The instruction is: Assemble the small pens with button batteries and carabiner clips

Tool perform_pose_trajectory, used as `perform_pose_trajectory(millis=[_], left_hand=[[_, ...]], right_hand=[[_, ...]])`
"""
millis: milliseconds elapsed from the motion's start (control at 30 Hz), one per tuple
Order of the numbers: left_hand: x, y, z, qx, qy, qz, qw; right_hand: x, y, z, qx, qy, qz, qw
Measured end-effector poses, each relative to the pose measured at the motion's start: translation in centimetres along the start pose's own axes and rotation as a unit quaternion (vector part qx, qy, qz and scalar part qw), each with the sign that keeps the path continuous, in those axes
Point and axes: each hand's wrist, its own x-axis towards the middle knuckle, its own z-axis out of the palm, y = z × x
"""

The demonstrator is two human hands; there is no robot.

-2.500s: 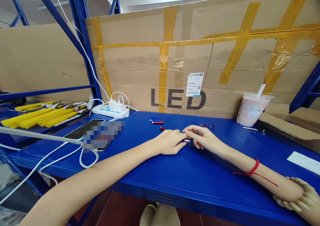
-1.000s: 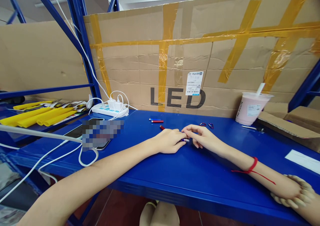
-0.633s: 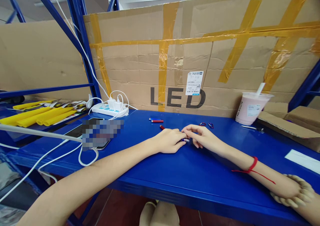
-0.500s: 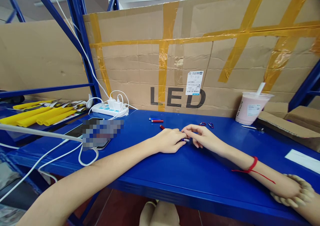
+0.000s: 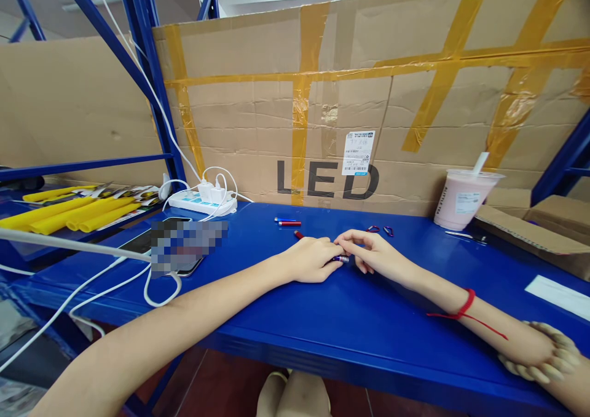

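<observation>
Both of my hands rest on the blue shelf top (image 5: 332,318) and meet near its middle. My left hand (image 5: 311,261) is curled palm-down over a small pen-like cylinder (image 5: 342,258) whose purple and silver tip sticks out from under the fingers. My right hand (image 5: 371,252) has its fingers bent, with the fingertips pinched at that tip. A red end (image 5: 298,235) pokes out behind the left hand. Two small pens, blue and red (image 5: 288,222), lie further back. Two small clips (image 5: 381,230) lie behind the right hand.
A taped cardboard sheet marked LED (image 5: 350,109) stands along the back. A pink drink cup with a straw (image 5: 463,198) and an open carton (image 5: 539,229) are at the right. A power strip (image 5: 203,203), white cables (image 5: 106,288), a phone (image 5: 147,243) and yellow tubes (image 5: 69,214) are at the left.
Nothing has visibly changed apart from a slight shift of the camera; both hands stay in the same place on the small cylinder.
</observation>
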Motion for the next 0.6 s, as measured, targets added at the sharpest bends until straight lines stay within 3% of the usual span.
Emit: perform_pose_trajectory(millis=[600], left_hand=[[0.0,0.11,-0.12,-0.002,-0.005,0.0,1.0]], right_hand=[[0.02,0.21,-0.04,-0.016,0.0,-0.017,1.0]])
